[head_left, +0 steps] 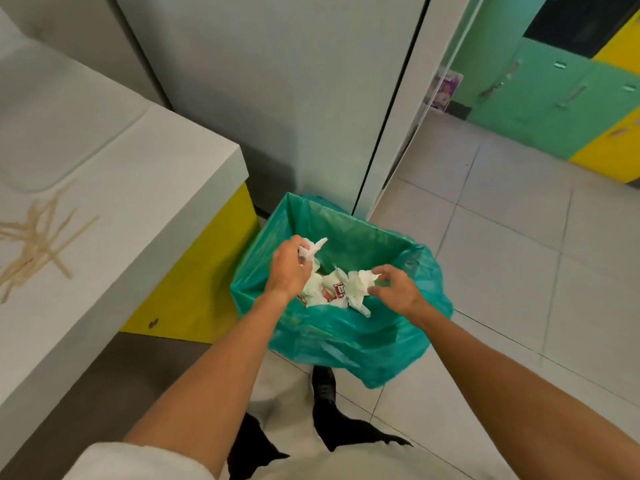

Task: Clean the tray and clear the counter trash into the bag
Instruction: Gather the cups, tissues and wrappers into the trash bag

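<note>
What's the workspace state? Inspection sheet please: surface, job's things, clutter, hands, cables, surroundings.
Surface: white counter at left, pale tray lying on it.
Job's things: green bag open on the floor, holding crumpled paper and a red wrapper.
Clutter: wooden sticks scattered on the counter.
Hands: left hand pinches a paper scrap over the bag; right hand at white paper above the bag, grip unclear.
Cables: nothing seen.
Surroundings: tiled floor; green and yellow cabinets far right.
</note>
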